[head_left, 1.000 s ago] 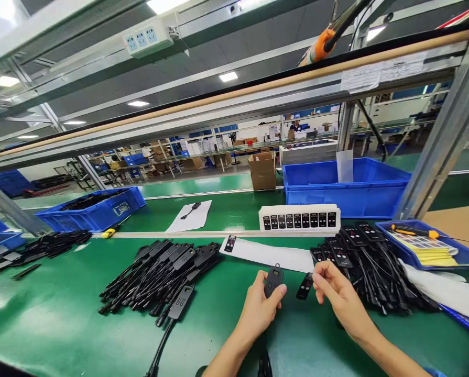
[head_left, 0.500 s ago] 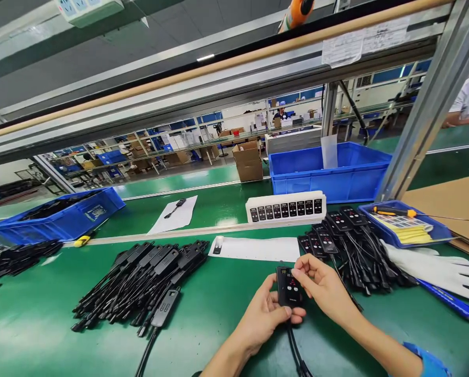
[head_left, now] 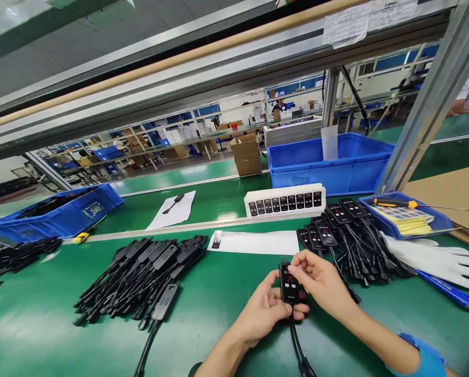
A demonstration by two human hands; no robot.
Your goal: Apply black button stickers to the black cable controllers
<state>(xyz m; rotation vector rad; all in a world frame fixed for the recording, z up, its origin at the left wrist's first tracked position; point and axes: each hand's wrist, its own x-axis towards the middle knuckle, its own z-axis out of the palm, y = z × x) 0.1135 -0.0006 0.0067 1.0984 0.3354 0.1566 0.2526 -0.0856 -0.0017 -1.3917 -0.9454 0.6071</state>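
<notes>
My left hand grips a small black controller from below and the side, with its buttoned face up and its black cables trailing down toward the bench edge. Thumb and fingertips of my right hand are pinched together at the controller's upper right corner, touching its face; whatever lies between them is hidden. To the right lies a pile of controllers with faced fronts. On the left is a heap of controllers with plain slotted backs. A white label strip lies just beyond my hands.
A white stack bearing a row of black labels stands behind the strip. Blue bins sit at the back and left. At right are a blue tray, a screwdriver, white gloves and a blue pen-like tool.
The view has tilted down slightly, so the scene sits higher. The controller is turned a little in my left hand; my right fingers stay at its upper corner.
</notes>
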